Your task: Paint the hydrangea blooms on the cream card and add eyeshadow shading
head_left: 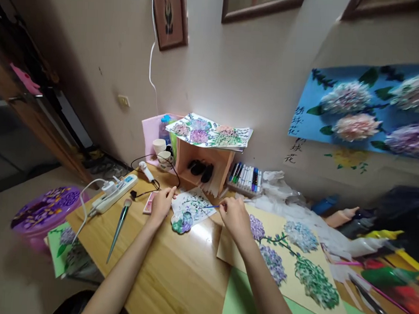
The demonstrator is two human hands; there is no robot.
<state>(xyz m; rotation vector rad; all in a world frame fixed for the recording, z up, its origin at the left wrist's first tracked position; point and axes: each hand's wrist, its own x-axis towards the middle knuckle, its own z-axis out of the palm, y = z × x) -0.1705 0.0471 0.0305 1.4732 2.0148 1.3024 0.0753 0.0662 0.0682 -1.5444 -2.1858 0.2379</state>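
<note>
My right hand (235,215) is closed on a thin blue stick (210,206), whose tip reaches left over a white sheet (202,214) with small dark green and purple marks. My left hand (163,204) rests at the sheet's left edge, its fingers bent; whether they pinch the edge is too small to tell. A palette (182,222) smeared with green and purple paint lies at the sheet's lower left corner. Under my right forearm is a cream sheet (237,246) with purple, blue and green flower clusters, on top of green paper (238,296).
On the left lie a large brush (119,232) and a power strip (117,195). Behind stand cups (164,159), a wooden box (204,157) and a marker rack (245,177). Paint bottles (369,244) and scissors (378,304) crowd the right.
</note>
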